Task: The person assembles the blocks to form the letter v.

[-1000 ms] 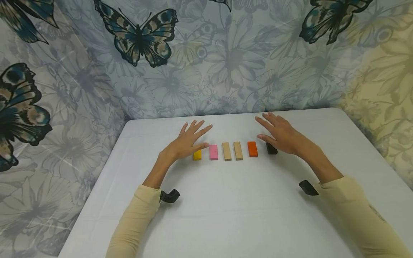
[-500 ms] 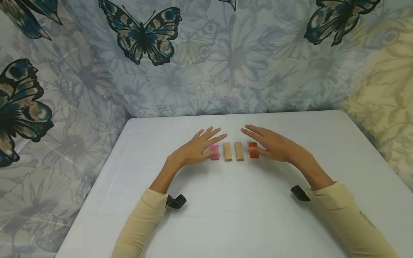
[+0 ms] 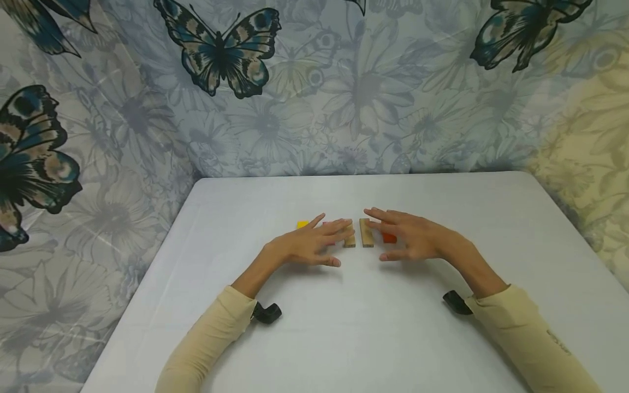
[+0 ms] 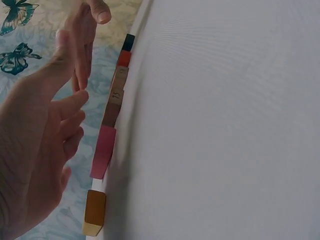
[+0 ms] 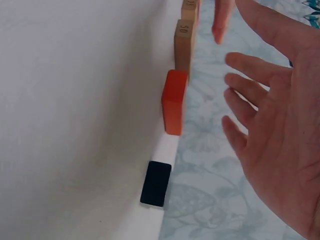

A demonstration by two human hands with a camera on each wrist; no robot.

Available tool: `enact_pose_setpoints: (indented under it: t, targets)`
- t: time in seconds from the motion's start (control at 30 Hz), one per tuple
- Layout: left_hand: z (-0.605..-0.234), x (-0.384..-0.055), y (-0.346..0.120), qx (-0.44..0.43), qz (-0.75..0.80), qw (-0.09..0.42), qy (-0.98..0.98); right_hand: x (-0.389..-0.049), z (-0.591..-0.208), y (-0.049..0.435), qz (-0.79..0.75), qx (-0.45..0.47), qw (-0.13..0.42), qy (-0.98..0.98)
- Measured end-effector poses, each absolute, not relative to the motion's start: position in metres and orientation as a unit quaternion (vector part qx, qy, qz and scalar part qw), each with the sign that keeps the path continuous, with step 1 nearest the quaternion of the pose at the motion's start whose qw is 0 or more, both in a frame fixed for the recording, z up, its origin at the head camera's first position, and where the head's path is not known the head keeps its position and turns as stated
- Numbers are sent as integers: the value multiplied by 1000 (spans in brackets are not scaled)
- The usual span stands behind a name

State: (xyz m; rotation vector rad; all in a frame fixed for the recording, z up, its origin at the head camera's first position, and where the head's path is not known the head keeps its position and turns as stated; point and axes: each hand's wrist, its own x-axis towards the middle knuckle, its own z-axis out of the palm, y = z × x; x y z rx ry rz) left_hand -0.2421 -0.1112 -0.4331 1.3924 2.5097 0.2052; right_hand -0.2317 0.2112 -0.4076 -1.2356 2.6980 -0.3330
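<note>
My left hand (image 3: 312,244) hovers over the left part of a row of small rectangular blocks, fingers extended and holding nothing. A yellow block (image 3: 302,224) peeks out behind it, and a pink block (image 4: 103,152) is mostly covered in the head view. Two plain wooden blocks stand mid-row; the right one (image 3: 366,233) shows between the hands, the left one (image 3: 349,240) partly under my left fingertips. Over the right part hovers my right hand (image 3: 417,236), also empty with fingers spread. It overlaps an orange block (image 5: 174,102) and hides a black block (image 5: 156,183) from the head view.
The blocks stand on a white-covered table (image 3: 354,327), towards its far edge. Behind and to the left hangs a floral cloth with butterflies (image 3: 223,52). Black wrist cameras protrude inward below the left cuff (image 3: 267,313) and right cuff (image 3: 457,302).
Both hands have moved inward and a little nearer to me, their fingers turning to point towards each other. The black block has become hidden in the head view. The blocks keep their row.
</note>
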Motion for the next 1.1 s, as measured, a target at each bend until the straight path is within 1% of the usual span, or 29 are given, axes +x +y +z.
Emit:
enact_pose_setpoints:
  t: [0.13, 0.4, 0.63, 0.83, 1.1]
  targets:
    - [-438, -244, -110, 483, 59, 139, 863, -231, -411, 211, -112, -412, 96, 899]
    - [-440, -242, -102, 477, 54, 148, 865, -233, -419, 205, -116, -441, 89, 885]
    - [-440, -238, -99, 463, 23, 133, 876, -232, -423, 202, -95, -447, 83, 886]
    - [-439, -236, -96, 455, 16, 122, 882, -232, -418, 204, -70, -439, 93, 891]
    - [-437, -232, -91, 446, 7, 118, 887, -230, -418, 203, -72, -438, 92, 891]
